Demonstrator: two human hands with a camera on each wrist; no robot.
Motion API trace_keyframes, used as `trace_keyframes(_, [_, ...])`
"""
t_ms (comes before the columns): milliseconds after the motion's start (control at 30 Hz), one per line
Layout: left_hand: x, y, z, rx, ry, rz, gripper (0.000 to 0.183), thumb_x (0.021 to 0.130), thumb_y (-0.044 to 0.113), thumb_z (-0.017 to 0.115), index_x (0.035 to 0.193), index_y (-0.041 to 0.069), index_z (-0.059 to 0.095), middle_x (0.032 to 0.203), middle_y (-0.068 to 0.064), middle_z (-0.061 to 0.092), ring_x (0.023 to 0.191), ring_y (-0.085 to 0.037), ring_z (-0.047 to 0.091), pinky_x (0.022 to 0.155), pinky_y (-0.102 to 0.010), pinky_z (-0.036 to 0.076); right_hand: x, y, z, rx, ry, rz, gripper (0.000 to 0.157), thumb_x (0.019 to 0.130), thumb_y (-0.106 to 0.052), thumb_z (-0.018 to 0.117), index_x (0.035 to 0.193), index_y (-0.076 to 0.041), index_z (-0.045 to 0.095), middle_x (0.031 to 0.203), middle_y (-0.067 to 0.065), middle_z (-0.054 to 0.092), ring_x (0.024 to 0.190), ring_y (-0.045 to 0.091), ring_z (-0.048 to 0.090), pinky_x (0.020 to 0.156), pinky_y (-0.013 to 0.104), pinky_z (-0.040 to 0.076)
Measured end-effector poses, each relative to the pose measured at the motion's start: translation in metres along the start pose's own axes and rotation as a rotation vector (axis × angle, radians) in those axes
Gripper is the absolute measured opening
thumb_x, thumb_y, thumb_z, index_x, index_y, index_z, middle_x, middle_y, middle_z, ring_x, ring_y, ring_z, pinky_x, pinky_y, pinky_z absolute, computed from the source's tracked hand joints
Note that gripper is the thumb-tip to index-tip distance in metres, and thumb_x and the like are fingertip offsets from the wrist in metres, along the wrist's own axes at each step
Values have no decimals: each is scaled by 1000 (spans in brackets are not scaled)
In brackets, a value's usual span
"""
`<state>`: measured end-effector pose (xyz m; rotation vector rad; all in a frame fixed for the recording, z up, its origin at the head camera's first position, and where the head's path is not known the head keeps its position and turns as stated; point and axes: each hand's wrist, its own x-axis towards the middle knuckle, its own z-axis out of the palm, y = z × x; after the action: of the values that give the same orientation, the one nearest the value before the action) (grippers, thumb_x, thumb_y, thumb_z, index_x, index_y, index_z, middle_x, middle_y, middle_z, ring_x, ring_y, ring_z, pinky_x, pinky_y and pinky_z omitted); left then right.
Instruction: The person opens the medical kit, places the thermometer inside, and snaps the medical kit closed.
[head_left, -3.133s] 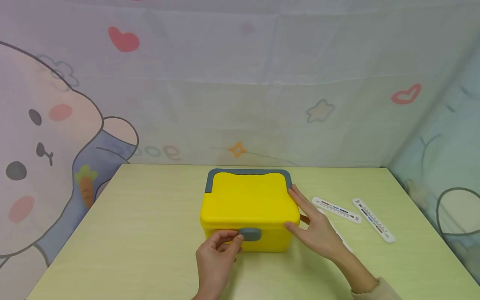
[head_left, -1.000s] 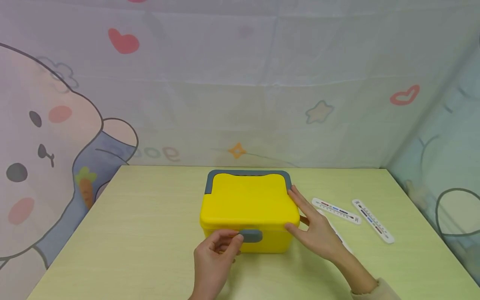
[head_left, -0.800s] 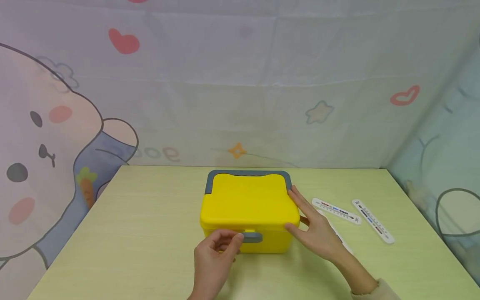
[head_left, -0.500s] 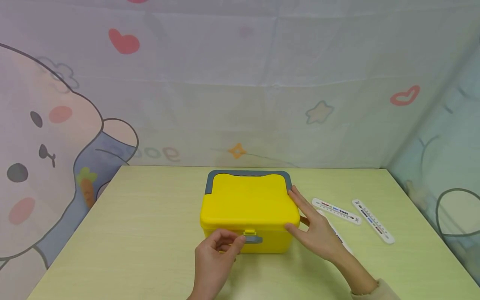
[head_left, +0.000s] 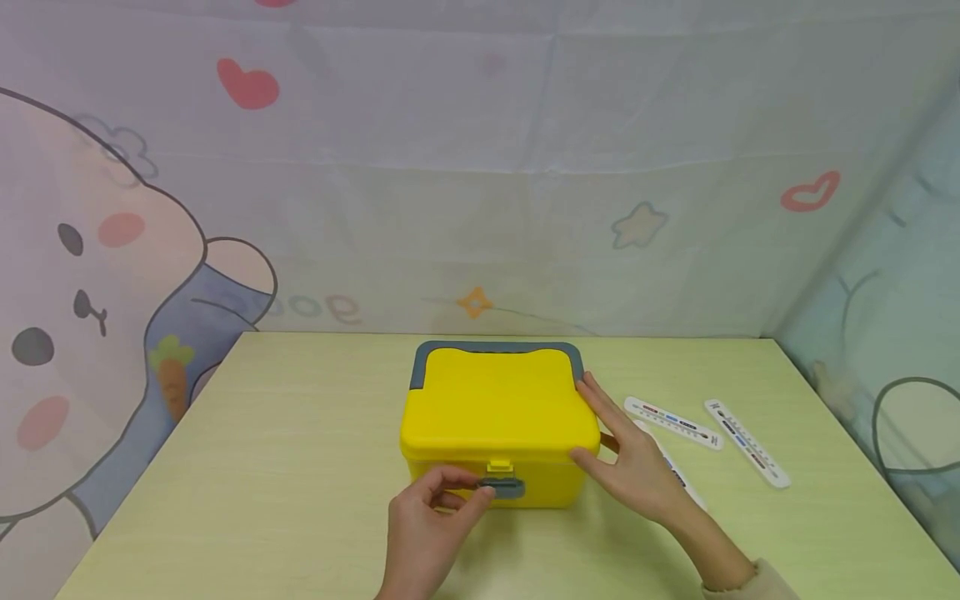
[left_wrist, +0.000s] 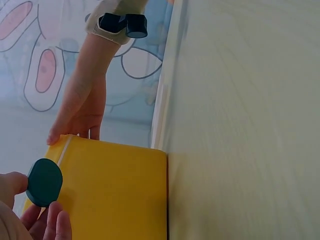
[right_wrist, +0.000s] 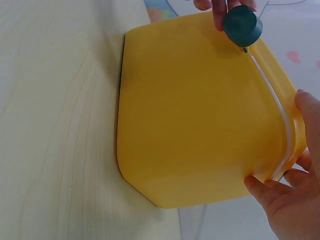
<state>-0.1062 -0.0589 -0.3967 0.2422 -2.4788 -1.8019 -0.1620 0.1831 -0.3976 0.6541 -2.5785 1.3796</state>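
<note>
A yellow box (head_left: 498,404) with a lid and a grey handle (head_left: 417,367) folded flat stands in the middle of the table. At its front my left hand (head_left: 429,529) pinches the grey latch (head_left: 510,489) by its left end. The latch is swung down, baring a yellow catch (head_left: 500,466) under the lid's edge. Dark green in the wrist views, the latch (left_wrist: 45,182) sits between thumb and fingers. My right hand (head_left: 637,471) rests on the box's right side, fingers extended, thumb at the front corner. The lid is down, so the inside is hidden.
Right of the box lie two white strips with printed scales, one slanted (head_left: 673,422) and one farther right (head_left: 746,442). Another white strip (head_left: 678,475) is partly hidden behind the right hand. A printed cloth (head_left: 375,208) hangs behind the pale table (head_left: 300,467).
My left fingers have pulled the latch outward and down from the lid, uncovering the yellow catch. The right hand and the box have stayed in place.
</note>
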Motion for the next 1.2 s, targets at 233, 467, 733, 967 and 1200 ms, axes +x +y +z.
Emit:
trace_keyframes(233, [0, -6, 0, 8, -18, 15, 26, 68, 34, 81, 86, 21, 67, 89, 7, 67, 69, -11, 59, 56, -22, 51, -1, 1, 0, -4, 1, 3, 74, 86, -26, 66, 147, -26, 24, 154, -5, 13, 137, 25, 27, 91, 38, 46])
trace_keyframes(467, [0, -9, -1, 13, -35, 51, 30, 68, 34, 81, 92, 21, 70, 91, 6, 67, 70, -10, 58, 59, -20, 51, -1, 2, 0, 0, -3, 1, 74, 86, -26, 66, 147, -26, 24, 154, -3, 13, 137, 24, 27, 92, 38, 46])
trace_keyframes(733, [2, -13, 1, 26, -49, 78, 28, 69, 29, 80, 94, 22, 70, 93, 7, 67, 71, -9, 60, 61, -19, 51, -1, 2, -1, 6, -4, -6, 74, 85, -25, 66, 147, -26, 24, 154, -4, 13, 136, 24, 28, 92, 38, 46])
trace_keyframes(967, [4, -15, 1, 45, -43, 102, 28, 70, 30, 80, 94, 22, 69, 95, 8, 66, 72, -8, 59, 62, -18, 51, 0, 3, 0, 13, -7, -15, 75, 85, -24, 67, 147, -25, 24, 154, -6, 12, 136, 23, 27, 92, 39, 46])
trace_keyframes(1200, [5, -16, 1, 71, -42, 130, 27, 70, 31, 80, 94, 24, 69, 94, 10, 66, 73, -7, 59, 63, -17, 51, 0, 2, -1, 19, -7, -20, 75, 85, -23, 67, 147, -25, 24, 154, -8, 12, 137, 23, 27, 92, 39, 46])
